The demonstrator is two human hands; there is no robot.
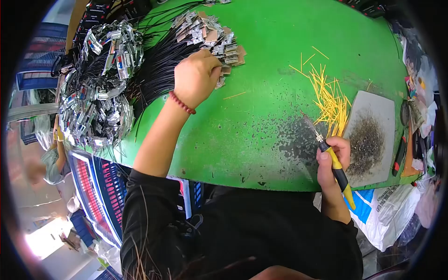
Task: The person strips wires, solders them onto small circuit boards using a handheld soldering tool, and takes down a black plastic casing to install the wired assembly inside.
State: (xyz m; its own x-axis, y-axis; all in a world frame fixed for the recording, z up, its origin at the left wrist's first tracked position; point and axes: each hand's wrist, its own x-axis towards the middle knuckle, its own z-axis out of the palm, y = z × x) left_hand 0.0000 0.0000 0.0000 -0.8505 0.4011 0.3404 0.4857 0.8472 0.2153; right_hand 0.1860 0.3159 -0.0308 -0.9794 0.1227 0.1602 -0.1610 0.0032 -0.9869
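Just left of the grey pad (371, 103), the right hand (325, 170) is wrapped around a soldering iron (334, 161), probably light, stiff, best held by its handle (341, 179); what the left hand (198, 74) holds, I cannot tell.

With the view's middle as the dial's hub: two hands of the wearer, left hand (198, 74) at 11 o'clock, right hand (337, 156) at 3. One iron (334, 159), at 3. One bracelet (182, 103), at 10. One green table (261, 28), one grey board (380, 105) at 3. Sticks (330, 100) number dozens in one heap at 2, overlapping too much to count; four strays lie between 1 and 2, one at 12. Two piles of metal parts: one pile (105, 95) at 10, another pile (205, 35) at 12; their pieces and wires (161, 65) defy counting. One other person (53, 163), at 9.
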